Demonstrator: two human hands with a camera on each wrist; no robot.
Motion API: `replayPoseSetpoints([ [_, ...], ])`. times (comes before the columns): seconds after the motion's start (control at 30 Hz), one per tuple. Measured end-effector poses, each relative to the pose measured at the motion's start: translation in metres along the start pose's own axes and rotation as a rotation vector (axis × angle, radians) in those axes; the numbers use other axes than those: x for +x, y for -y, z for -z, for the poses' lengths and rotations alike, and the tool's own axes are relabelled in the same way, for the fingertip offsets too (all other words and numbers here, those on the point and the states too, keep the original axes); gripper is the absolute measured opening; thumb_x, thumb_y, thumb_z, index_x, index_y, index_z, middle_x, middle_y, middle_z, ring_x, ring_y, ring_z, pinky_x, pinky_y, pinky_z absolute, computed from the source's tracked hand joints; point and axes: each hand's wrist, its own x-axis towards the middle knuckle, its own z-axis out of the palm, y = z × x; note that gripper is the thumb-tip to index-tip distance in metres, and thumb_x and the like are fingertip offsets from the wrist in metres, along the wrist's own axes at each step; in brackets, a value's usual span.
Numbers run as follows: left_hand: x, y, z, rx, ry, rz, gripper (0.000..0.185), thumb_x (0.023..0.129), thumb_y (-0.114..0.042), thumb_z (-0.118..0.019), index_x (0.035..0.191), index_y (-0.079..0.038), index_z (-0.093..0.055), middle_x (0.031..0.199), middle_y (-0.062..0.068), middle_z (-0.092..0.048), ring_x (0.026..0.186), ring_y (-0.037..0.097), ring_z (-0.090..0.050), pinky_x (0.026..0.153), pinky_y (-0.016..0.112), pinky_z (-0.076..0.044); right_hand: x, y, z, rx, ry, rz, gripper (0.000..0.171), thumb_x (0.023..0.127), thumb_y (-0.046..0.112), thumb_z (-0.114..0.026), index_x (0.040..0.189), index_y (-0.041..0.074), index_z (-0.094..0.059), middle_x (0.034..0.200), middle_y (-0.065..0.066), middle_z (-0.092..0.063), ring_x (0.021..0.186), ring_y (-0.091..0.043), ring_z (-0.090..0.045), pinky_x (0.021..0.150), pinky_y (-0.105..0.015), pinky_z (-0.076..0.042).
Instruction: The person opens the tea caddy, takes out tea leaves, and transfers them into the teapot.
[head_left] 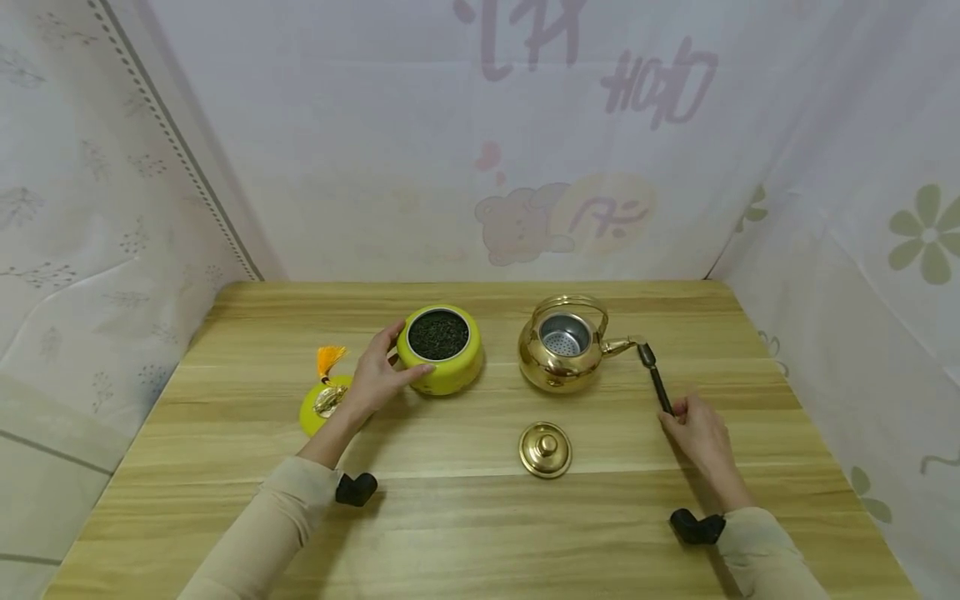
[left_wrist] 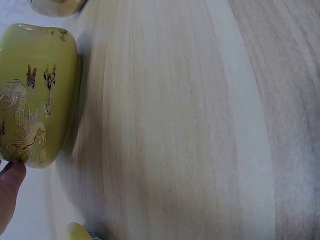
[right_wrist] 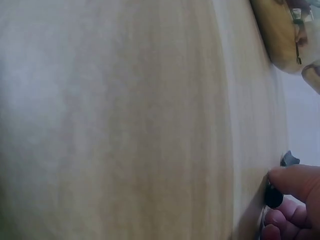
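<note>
My left hand (head_left: 381, 375) holds the left side of a yellow tea jar (head_left: 453, 377), thumb at the front and fingers behind. Dark loose tea leaves (head_left: 438, 335) fill the jar up near its rim. In the left wrist view, a gold dragon (left_wrist: 25, 122) decorates the jar's wall, with the thumb against its lower edge. My right hand (head_left: 701, 433) pinches the end of a dark tea scoop (head_left: 658, 385) between thumb and fingers. Its head points away from me, beside the spout of a gold teapot (head_left: 551, 372). The uncovered teapot shows a perforated metal strainer (head_left: 564, 340) inside.
The gold teapot lid (head_left: 545, 458) lies knob up in front of the teapot. At the left, partly behind my left forearm, lies the yellow jar lid (head_left: 310, 414) with an orange tassel (head_left: 328, 360). A patterned cloth (head_left: 375, 167) hangs behind the wooden table (head_left: 465, 533).
</note>
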Motion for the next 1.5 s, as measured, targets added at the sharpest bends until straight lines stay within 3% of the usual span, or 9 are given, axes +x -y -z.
replayPoseSetpoints([
  [0.27, -0.001, 0.001, 0.000, -0.009, 0.001, -0.008, 0.081, 0.081, -0.006, -0.073, 0.143, 0.011, -0.023, 0.148, 0.028, -0.024, 0.136, 0.041, -0.027, 0.112, 0.050, -0.029, 0.001, -0.004, 0.008, -0.002, -0.003, -0.086, 0.024, 0.090, 0.015, -0.054, 0.092, -0.008, -0.059, 0.080, -0.020, -0.063, 0.063, -0.024, -0.054, 0.051, -0.029, -0.040],
  [0.5, 0.008, 0.025, -0.002, 0.009, -0.007, -0.031, 0.085, 0.081, -0.013, -0.075, 0.145, 0.006, -0.023, 0.150, 0.024, -0.024, 0.137, 0.039, -0.028, 0.111, 0.049, -0.031, 0.003, -0.001, 0.028, 0.087, -0.294, -0.108, 0.022, 0.093, 0.013, -0.054, 0.093, -0.007, -0.062, 0.070, -0.013, -0.063, 0.052, -0.009, -0.049, 0.052, -0.023, -0.038],
  [0.6, 0.011, 0.035, -0.003, 0.026, -0.011, -0.029, 0.086, 0.080, -0.018, -0.076, 0.146, 0.002, -0.023, 0.151, 0.020, -0.025, 0.137, 0.035, -0.028, 0.111, 0.046, -0.032, 0.006, 0.004, 0.037, 0.310, -0.434, -0.139, 0.018, 0.093, 0.011, -0.054, 0.097, -0.005, -0.061, 0.064, 0.000, -0.061, 0.048, 0.003, -0.051, 0.050, -0.012, -0.045],
  [0.67, 0.012, 0.038, -0.003, 0.024, -0.014, -0.027, 0.087, 0.080, -0.019, -0.076, 0.146, 0.000, -0.024, 0.151, 0.019, -0.025, 0.138, 0.034, -0.028, 0.111, 0.046, -0.032, 0.008, 0.011, 0.043, 0.552, -0.526, -0.134, 0.014, 0.092, 0.009, -0.056, 0.098, -0.004, -0.061, 0.064, 0.006, -0.061, 0.048, 0.004, -0.055, 0.049, -0.008, -0.048],
  [0.83, 0.012, 0.038, -0.003, 0.010, -0.017, -0.019, 0.087, 0.079, -0.019, -0.077, 0.146, -0.001, -0.024, 0.151, 0.017, -0.025, 0.138, 0.032, -0.028, 0.112, 0.044, -0.031, 0.012, 0.042, 0.054, 1.097, -0.660, 0.055, 0.008, 0.087, -0.002, -0.060, 0.093, -0.006, -0.062, 0.068, -0.004, -0.064, 0.055, -0.008, -0.063, 0.053, -0.016, -0.055],
  [0.93, 0.012, 0.038, -0.003, 0.003, -0.014, -0.016, 0.087, 0.079, -0.019, -0.077, 0.146, -0.001, -0.024, 0.151, 0.016, -0.025, 0.138, 0.031, -0.028, 0.112, 0.043, -0.032, 0.011, 0.070, 0.056, 1.230, -0.636, 0.166, 0.011, 0.086, -0.003, -0.061, 0.094, -0.012, -0.062, 0.069, -0.009, -0.065, 0.057, -0.013, -0.065, 0.055, -0.020, -0.056],
  [1.03, 0.012, 0.038, -0.002, -0.004, -0.015, -0.010, 0.087, 0.079, -0.019, -0.077, 0.146, -0.002, -0.025, 0.151, 0.015, -0.025, 0.139, 0.031, -0.028, 0.112, 0.042, -0.032, 0.008, 0.101, 0.051, 1.273, -0.563, 0.240, 0.013, 0.087, -0.004, -0.061, 0.095, -0.014, -0.061, 0.070, -0.009, -0.067, 0.058, -0.014, -0.066, 0.057, -0.022, -0.057],
  [1.3, 0.010, 0.032, -0.002, -0.008, -0.016, -0.008, 0.087, 0.080, -0.017, -0.076, 0.146, 0.001, -0.024, 0.151, 0.019, -0.024, 0.138, 0.034, -0.027, 0.112, 0.045, -0.030, 0.004, 0.178, 0.013, 1.220, -0.290, 0.314, 0.021, 0.088, -0.002, -0.062, 0.100, -0.018, -0.058, 0.072, -0.007, -0.066, 0.063, -0.012, -0.066, 0.060, -0.025, -0.058],
  [1.5, 0.000, 0.006, 0.000, -0.029, 0.004, -0.003, 0.084, 0.081, -0.008, -0.074, 0.144, 0.009, -0.022, 0.150, 0.026, -0.022, 0.138, 0.040, -0.025, 0.112, 0.048, -0.029, 0.012, 0.212, -0.021, 1.083, -0.185, 0.328, 0.021, 0.089, 0.005, -0.063, 0.101, -0.012, -0.062, 0.076, -0.026, -0.064, 0.061, -0.011, -0.065, 0.059, -0.027, -0.058],
])
